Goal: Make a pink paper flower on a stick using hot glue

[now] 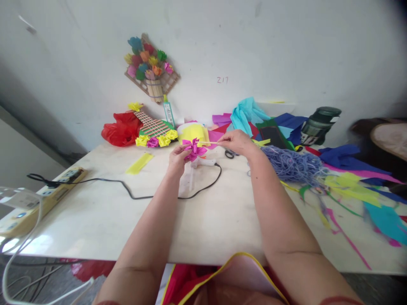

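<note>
My left hand (178, 157) is closed on a magenta paper flower (194, 149), held above the table. My right hand (237, 142) pinches the right end of a thin pale-yellow strip (208, 142). This strip runs leftward to the flower; whether it is paper or a stick I cannot tell. Below the flower lies a white glue gun (205, 162) on a clear stand, its black cord (136, 197) trailing left. Dark-handled scissors (229, 154) lie just under my right hand. Behind the flower sits a yellow roll or stack of paper (192, 132), partly covered.
A power strip (60, 191) lies at the left edge. Toward the back stand a guitar-shaped craft (154, 127), a red bag (122, 130) and a glue bottle (168, 112). Tangled purple strands (292, 165), paper scraps (352, 186) and a dark jar (319, 125) fill the right.
</note>
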